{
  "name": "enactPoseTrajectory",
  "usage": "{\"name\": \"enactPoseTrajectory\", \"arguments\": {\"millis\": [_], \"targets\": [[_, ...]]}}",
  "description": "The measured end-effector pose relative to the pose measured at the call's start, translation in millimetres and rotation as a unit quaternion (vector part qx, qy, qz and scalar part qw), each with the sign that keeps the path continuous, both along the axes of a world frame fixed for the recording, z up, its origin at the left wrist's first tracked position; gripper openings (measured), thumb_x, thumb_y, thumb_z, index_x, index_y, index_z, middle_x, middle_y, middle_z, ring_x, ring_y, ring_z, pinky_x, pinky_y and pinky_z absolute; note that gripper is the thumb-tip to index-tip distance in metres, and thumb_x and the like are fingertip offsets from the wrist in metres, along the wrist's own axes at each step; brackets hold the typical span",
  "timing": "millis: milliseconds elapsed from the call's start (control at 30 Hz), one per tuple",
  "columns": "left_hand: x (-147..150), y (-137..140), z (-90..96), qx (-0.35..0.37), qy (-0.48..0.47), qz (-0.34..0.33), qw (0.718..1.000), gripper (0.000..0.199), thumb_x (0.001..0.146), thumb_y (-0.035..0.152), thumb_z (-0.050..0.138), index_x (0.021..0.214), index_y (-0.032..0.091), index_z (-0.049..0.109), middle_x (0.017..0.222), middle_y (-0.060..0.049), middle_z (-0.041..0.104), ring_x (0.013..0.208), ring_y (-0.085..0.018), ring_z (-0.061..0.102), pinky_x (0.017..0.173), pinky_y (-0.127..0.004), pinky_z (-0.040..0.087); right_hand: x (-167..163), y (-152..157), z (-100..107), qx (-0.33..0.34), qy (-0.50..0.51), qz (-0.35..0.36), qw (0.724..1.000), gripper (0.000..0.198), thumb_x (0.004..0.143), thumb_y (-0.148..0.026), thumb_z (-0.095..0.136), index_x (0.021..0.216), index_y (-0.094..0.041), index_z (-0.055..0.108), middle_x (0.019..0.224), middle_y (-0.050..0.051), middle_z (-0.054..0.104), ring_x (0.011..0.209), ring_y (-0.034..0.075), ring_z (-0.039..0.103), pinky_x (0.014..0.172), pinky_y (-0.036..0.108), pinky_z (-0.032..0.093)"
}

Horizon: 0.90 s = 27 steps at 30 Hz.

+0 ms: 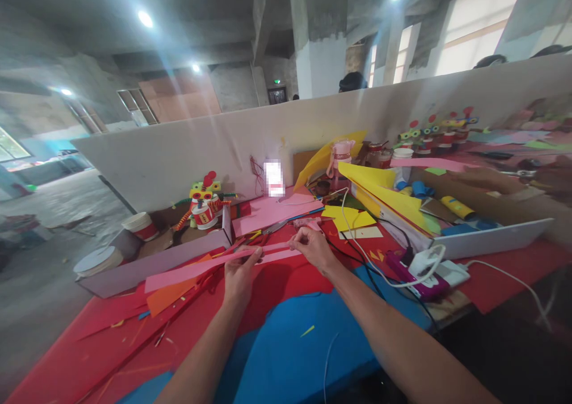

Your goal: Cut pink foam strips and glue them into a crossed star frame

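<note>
Fingers of the left hand point(240, 277) and right hand point(313, 250) pinch a pink paper strip point(192, 270) between the red-covered desk's point(89, 351) front and back edges; a white partition point(187, 154) lines the back edge, a concrete column point(322, 28) beyond.

Left hand point(241, 271) and right hand point(313, 249) holding pink paper point(190, 270), red tabletop point(75, 350), robot-like figure point(204, 215), yellow sheets point(348, 218)

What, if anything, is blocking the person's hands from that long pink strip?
Nothing visible: the left hand and right hand both pinch the pink strip. Orange paper lies under its left end, not between.
</note>
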<state>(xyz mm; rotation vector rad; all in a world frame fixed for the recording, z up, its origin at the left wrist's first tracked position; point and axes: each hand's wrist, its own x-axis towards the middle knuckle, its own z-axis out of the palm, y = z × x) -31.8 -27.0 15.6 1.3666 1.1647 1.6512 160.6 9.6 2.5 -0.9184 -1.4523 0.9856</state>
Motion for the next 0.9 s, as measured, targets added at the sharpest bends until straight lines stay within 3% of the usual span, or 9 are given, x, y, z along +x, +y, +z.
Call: {"name": "enactPoseTrajectory", "arguments": {"millis": [100, 233, 433, 567, 733, 900], "targets": [[0.8, 0.5, -0.4, -0.003, -0.001, -0.007, 1.0, 0.019, 0.071, 0.035, 0.075, 0.066, 0.018, 0.068, 0.07, -0.001, 0.065, 0.068, -0.015, 0.058, 0.069, -0.028, 0.047, 0.0, 3.1, -4.1, -0.001, -0.029, -0.014, 0.999, 0.037, 0.072, -0.051, 0.072, 0.065, -0.023, 0.048, 0.067, 0.002, 0.067, 0.064, 0.018, 0.063, 0.066, 0.032, 0.052], [-0.2, -0.1, 0.3, -0.006, 0.023, -0.016, 1.0, 0.02, 0.074, 0.034, 0.072, 0.064, 0.018, 0.066, 0.067, -0.001, 0.064, 0.072, -0.016, 0.06, 0.075, -0.028, 0.046, 0.9, 4.0, -5.7, -0.004, -0.075, 0.006, 0.997, 0.021, 0.078, -0.039, 0.069, 0.08, -0.021, 0.059, 0.068, 0.0, 0.065, 0.063, 0.016, 0.062, 0.062, 0.028, 0.049], [-0.4, -4.1, 4.1, -0.016, 0.053, -0.008, 0.998, 0.02, 0.072, 0.036, 0.073, 0.066, 0.017, 0.067, 0.068, -0.002, 0.065, 0.072, -0.017, 0.061, 0.075, -0.029, 0.047, 3.5, -2.2, 3.1, 0.04, -0.2, 0.028, 0.978, 0.007, 0.079, -0.02, 0.067, 0.072, -0.018, 0.066, 0.075, 0.001, 0.069, 0.071, 0.015, 0.062, 0.067, 0.026, 0.045], [5.1, -5.3, 1.5, -0.015, 0.055, -0.038, 0.998, 0.022, 0.072, 0.037, 0.074, 0.067, 0.017, 0.066, 0.067, -0.002, 0.065, 0.07, -0.017, 0.061, 0.073, -0.028, 0.048, -2.0, -8.9, 5.2, 0.056, -0.183, 0.062, 0.98, 0.012, 0.08, -0.03, 0.07, 0.078, -0.019, 0.071, 0.079, 0.003, 0.073, 0.077, 0.017, 0.065, 0.072, 0.027, 0.047], [14.1, -5.9, -3.1, -0.023, 0.043, -0.075, 0.996, 0.022, 0.07, 0.038, 0.076, 0.071, 0.017, 0.069, 0.069, -0.003, 0.067, 0.071, -0.017, 0.062, 0.072, -0.028, 0.049, -10.7, -12.8, -0.1, 0.077, -0.173, 0.045, 0.981, 0.024, 0.084, -0.042, 0.067, 0.079, -0.019, 0.073, 0.081, 0.004, 0.075, 0.076, 0.018, 0.066, 0.083, 0.031, 0.047], [15.6, -8.2, -1.0, -0.042, 0.059, -0.061, 0.996, 0.023, 0.07, 0.038, 0.076, 0.071, 0.016, 0.07, 0.071, -0.003, 0.068, 0.072, -0.017, 0.062, 0.073, -0.028, 0.048, -11.9, -13.7, 0.7, 0.116, -0.205, 0.029, 0.971, 0.025, 0.089, -0.04, 0.062, 0.076, -0.021, 0.073, 0.076, 0.001, 0.074, 0.07, 0.015, 0.066, 0.104, 0.041, 0.035]]}}
